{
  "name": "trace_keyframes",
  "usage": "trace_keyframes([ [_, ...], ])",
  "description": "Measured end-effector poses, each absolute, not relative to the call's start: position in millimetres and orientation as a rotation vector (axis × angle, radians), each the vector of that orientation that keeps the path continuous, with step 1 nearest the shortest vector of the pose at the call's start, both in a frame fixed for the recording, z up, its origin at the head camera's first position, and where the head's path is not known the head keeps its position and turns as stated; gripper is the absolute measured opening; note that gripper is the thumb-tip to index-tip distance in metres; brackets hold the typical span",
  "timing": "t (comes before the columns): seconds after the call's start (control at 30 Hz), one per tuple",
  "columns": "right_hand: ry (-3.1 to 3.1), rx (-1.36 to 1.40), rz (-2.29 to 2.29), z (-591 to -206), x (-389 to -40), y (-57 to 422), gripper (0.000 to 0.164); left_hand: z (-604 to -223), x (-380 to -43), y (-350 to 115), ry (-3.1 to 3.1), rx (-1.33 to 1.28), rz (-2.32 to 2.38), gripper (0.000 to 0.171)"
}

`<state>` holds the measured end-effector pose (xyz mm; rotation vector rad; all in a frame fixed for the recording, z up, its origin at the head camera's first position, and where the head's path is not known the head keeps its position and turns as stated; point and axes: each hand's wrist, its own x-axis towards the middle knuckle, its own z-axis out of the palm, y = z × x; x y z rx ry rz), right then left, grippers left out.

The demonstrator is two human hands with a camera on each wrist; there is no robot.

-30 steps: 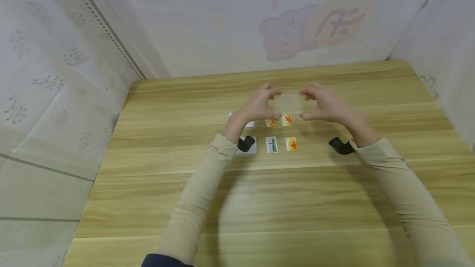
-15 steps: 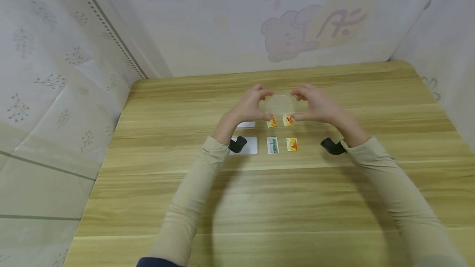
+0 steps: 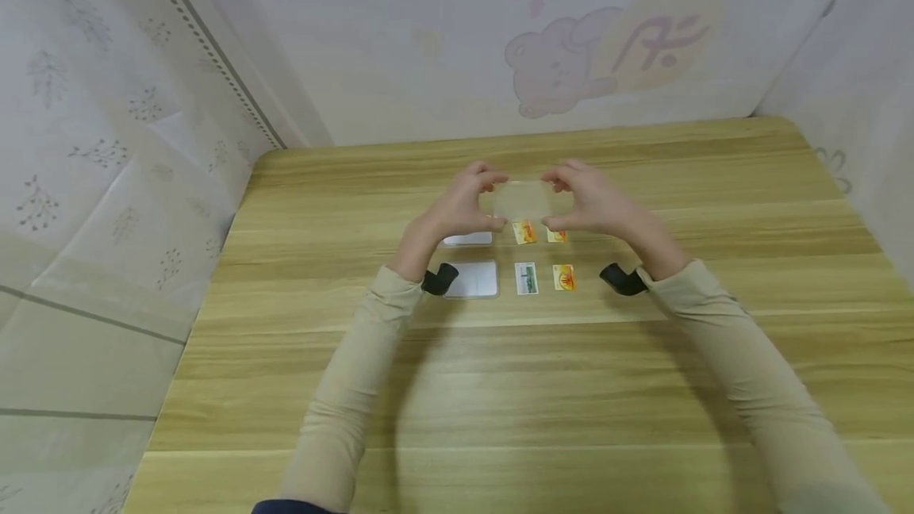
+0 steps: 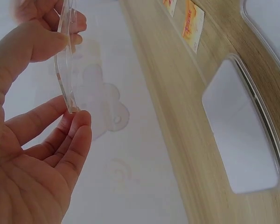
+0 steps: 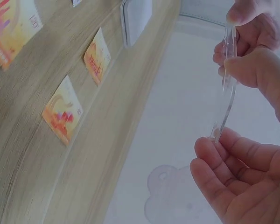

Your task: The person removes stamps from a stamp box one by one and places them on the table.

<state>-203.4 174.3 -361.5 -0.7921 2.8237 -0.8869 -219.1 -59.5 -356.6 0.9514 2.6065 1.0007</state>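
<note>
A thin, clear plastic sheet shaped like a case lid [image 3: 523, 201] is held up over the table's far half. My left hand [image 3: 458, 203] pinches its left end between thumb and fingertips, and my right hand [image 3: 594, 201] grips the right end the same way. Edge-on in the left wrist view, the clear lid [image 4: 64, 65] looks slightly bent. Below it in the head view lie small stamps: an orange stamp [image 3: 524, 232], another orange stamp [image 3: 556, 236] partly covered by my right thumb, a green stamp [image 3: 526, 278] and a yellow-red stamp [image 3: 563, 277].
Left of the stamps lie two flat cases with white faces, a nearer case [image 3: 473, 280] and a farther case [image 3: 467, 239] partly behind my left hand. The wooden table [image 3: 514, 395] ends at a pale curtain [image 3: 400, 46] printed with a bear.
Both hands have moved left together with the clear lid, from beyond the right-hand stamps to over the left-hand ones. More of the white cases shows now. Stamps and cases stay in place.
</note>
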Motion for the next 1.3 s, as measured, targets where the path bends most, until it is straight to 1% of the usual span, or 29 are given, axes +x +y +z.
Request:
trace_keyframes([
  [0.6,2.782,-0.796,-0.942,-362,-208,148,0.061,-357,-217,-86,2.609,0.908,1.063,0.063],
  [1.03,2.748,-0.777,-0.960,-364,-212,133,0.063,-357,-216,-102,2.629,0.870,1.099,0.062],
  [1.3,2.760,-0.824,-0.986,-368,-215,126,0.063,-359,-217,-108,2.671,0.857,1.067,0.060],
])
